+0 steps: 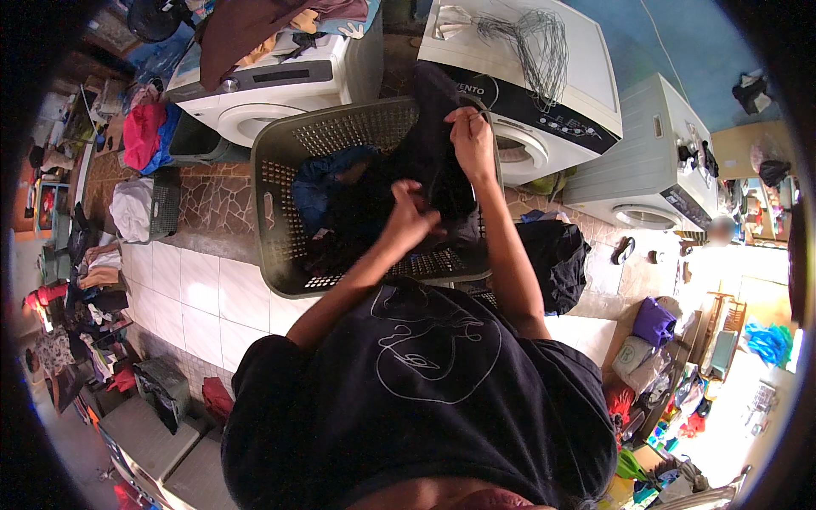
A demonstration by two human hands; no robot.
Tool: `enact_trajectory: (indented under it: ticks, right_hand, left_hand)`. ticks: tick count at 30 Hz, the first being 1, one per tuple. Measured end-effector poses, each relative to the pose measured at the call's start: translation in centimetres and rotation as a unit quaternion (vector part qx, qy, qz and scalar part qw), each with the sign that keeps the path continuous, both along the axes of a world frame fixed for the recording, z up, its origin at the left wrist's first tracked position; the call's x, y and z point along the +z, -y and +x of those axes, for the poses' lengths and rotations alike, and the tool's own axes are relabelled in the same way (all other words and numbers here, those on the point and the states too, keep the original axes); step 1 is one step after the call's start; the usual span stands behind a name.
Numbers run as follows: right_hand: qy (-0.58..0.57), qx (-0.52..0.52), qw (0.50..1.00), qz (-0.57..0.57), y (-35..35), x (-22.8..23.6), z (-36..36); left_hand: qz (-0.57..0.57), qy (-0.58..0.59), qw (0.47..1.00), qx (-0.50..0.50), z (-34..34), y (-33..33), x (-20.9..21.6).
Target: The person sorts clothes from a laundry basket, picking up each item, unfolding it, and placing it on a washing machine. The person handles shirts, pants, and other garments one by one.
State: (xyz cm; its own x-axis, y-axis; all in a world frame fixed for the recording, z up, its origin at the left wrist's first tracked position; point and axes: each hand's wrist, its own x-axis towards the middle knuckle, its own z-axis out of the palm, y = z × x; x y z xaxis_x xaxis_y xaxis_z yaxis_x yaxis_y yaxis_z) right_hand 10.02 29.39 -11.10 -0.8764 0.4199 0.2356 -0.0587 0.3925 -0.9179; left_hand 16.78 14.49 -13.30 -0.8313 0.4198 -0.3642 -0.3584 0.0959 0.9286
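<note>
Your right grip (463, 119) pinches a dark garment (432, 115), which drapes just left of it over the green basket (272, 242); your blurred left grip (416, 208) is nearby, its hold unclear.

Far side of the green basket (274, 234) was pretty tight, with a left washer (353, 68) and a right washer (586, 59) just behind it. Dark cloth (432, 115) held up in the right hand (470, 140) blocked the far edge, and the left forearm (344, 289) cut across the near one. Black clothes (557, 263) crowded the right side. Best opening was from the left, over white tiles (200, 280), above the blue clothing (313, 191).
</note>
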Motion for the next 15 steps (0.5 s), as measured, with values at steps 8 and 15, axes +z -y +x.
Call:
enact_trajectory:
  ticks: [8,15]
  right_hand:
    - [0.115,0.175,0.976,-0.068,-0.7,10.4,7.6]
    - [0.074,0.181,0.98,0.032,-1.9,8.0,8.8]
  left_hand:
    - [-0.2,-0.607,0.753,0.159,-13.7,6.2,5.4]
    - [-0.128,-0.436,0.87,0.193,-16.8,12.6,9.9]
